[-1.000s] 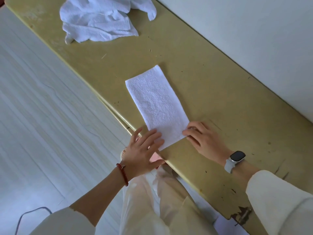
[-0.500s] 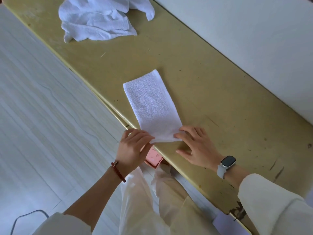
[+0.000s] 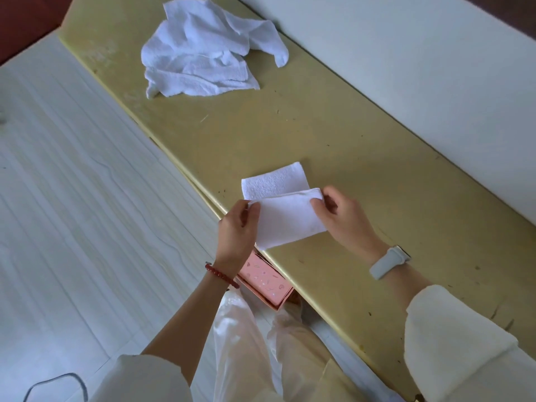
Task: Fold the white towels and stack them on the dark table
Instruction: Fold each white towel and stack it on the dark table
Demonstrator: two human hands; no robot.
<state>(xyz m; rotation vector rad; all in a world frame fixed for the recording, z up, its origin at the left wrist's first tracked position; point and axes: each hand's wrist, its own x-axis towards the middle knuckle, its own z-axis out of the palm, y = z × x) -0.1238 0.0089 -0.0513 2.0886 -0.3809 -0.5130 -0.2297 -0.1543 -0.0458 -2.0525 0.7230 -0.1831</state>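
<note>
Yellow table [image 3: 333,134], scuffed w/ dark marks, runs along a white wall. On it: crumpled towel pile [image 3: 203,53] at far end, half-folded towel [image 3: 278,198] at near edge, well apart from pile

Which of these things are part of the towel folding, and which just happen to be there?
Part of the job:
- small white terry towel, pinched by left hand and right hand
- crumpled heap of white towels
- yellowish worn table

Just there:
- pink patterned box
- dark cable

A single head-worn wide-angle view looks steeply down and forward from close above the long yellow-topped table [image 3: 362,175], whose edge runs diagonally from far left to near right; pale plank floor [image 3: 72,213] fills the left.
</note>
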